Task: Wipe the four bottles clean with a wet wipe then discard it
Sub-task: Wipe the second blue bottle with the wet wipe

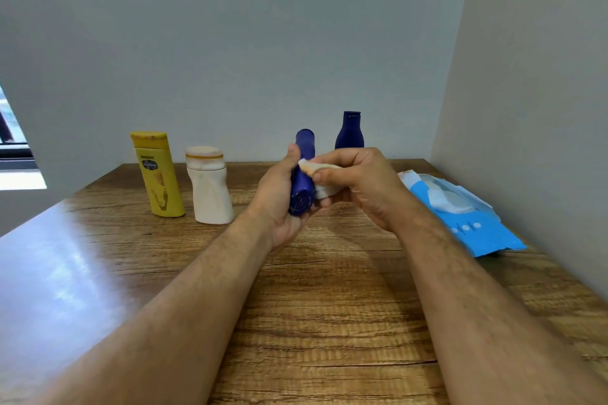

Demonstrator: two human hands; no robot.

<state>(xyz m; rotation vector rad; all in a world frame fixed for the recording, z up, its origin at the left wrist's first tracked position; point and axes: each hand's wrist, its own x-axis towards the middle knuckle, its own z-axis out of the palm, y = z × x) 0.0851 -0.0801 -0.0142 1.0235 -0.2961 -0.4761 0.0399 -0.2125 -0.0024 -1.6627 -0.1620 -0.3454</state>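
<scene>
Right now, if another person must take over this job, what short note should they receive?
Left hand grips the blue tube bottle, lifted off the table.
Right hand pinches the wet wipe against that bottle; the wipe already looks stained.
Yellow bottle and white bottle stand at the left; the dark blue bottle stands behind the hands.
The wipe pack lies open at the right.
Which standing bottles are already clean, I cannot tell.
Left: finish this bottle, wipe any unwiped ones, discard the wipe.

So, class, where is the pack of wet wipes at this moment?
In the head view the pack of wet wipes lies flat on the wooden table at the right, by the side wall, right of the right hand.
</scene>
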